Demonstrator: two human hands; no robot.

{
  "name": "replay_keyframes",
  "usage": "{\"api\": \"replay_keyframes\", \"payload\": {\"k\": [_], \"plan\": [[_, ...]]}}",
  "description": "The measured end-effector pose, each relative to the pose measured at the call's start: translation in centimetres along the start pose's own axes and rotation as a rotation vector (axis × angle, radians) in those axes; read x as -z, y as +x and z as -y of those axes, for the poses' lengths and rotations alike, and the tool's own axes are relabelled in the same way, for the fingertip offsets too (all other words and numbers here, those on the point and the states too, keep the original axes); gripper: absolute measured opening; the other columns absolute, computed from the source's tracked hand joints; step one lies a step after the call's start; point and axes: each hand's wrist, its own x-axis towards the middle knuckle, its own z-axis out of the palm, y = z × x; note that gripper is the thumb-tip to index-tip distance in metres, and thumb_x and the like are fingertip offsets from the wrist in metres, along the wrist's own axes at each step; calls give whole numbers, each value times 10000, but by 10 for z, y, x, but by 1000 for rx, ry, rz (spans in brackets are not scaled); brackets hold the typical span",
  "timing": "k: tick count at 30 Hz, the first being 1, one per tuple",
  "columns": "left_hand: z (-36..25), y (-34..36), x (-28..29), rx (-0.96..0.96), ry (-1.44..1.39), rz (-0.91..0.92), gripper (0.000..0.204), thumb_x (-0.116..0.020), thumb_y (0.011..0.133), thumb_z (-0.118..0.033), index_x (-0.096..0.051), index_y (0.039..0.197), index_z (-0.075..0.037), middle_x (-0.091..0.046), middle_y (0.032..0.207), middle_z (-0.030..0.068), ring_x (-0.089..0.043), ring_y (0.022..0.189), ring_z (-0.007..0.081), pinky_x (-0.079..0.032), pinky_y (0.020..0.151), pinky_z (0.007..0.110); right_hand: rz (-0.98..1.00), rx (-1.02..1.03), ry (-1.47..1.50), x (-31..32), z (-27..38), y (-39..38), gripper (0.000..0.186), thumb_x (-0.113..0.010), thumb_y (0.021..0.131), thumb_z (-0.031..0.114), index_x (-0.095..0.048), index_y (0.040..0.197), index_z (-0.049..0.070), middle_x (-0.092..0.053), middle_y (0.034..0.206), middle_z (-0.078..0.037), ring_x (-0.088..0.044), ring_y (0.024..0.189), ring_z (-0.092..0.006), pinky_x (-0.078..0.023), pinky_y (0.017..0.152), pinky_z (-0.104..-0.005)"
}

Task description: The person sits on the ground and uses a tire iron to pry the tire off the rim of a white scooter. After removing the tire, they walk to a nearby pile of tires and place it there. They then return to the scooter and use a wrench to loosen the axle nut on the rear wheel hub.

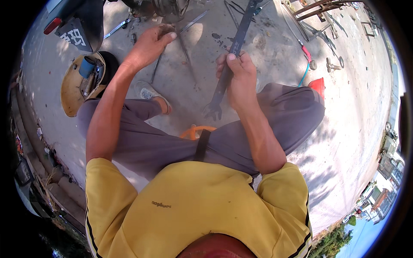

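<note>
In my right hand [241, 79] is a long, flat, dark open-ended wrench [230, 71], gripped near its middle and held slantwise. Its forked lower end hangs above the concrete between my knees, and its upper end runs out of view at the top. My left hand [150, 46] reaches forward close to a dark, greasy machine part [165, 10]. Its fingers are curled and smudged dark at the tips, with the thumb alongside. Whatever they may grip cannot be made out. Thin metal rods [187, 56] show around that hand.
A cream-coloured bowl-like container [71, 92] at left holds tools and a blue cup [87, 66]. A vehicle's dark rear part [79, 32] stands behind it. At right are a pink-handled air tool [306, 53] on a blue hose, a red object [317, 87] and metal frames [320, 10].
</note>
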Motion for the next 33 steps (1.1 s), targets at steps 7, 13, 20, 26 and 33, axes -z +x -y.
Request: {"api": "replay_keyframes", "payload": {"k": [7, 13, 20, 26, 33], "plan": [[-58, -47, -24, 201, -277, 625, 559, -512, 1080, -481, -714, 1222, 21, -746, 1077, 118, -675, 969, 194, -541, 915, 350, -53, 125, 182, 6, -8, 16, 245, -578, 1046, 101, -483, 1252, 8, -673, 1122, -171, -611, 941, -214, -508, 898, -375], [-59, -45, -23, 138, -264, 627, 521, -530, 1080, -474, -742, 1177, -8, -755, 1047, 69, -665, 909, 155, -536, 858, 324, -26, 201, 138, 4, -11, 16, 228, -585, 1044, 83, -496, 1243, 15, -677, 1148, -179, -617, 935, -207, -511, 897, -366], [-59, -38, -23, 126, -276, 591, 467, -579, 1069, -407, -690, 1239, 14, -737, 1114, 81, -653, 964, 141, -531, 875, 324, -2, 193, -109, -10, -12, -4, 221, -585, 1046, 71, -513, 1245, 9, -704, 1124, -125, -647, 913, -178, -521, 860, -315], [-70, -28, -25, 39, -482, 250, 376, -639, 1045, -254, -615, 1337, -18, -702, 1187, 59, -618, 996, 117, -528, 836, 302, 145, 186, -176, -11, -42, -12, 230, -546, 1059, 43, -528, 1281, -11, -710, 1130, -112, -646, 949, -147, -526, 873, -302], [-78, -18, -19, -36, -484, 99, 276, -654, 1036, -195, -657, 1259, -34, -702, 1050, 28, -597, 867, 80, -523, 709, 255, 214, 85, -289, -13, -59, -23, 214, -578, 1047, 50, -563, 1248, -21, -718, 1117, -95, -647, 945, -133, -530, 883, -303]]}}
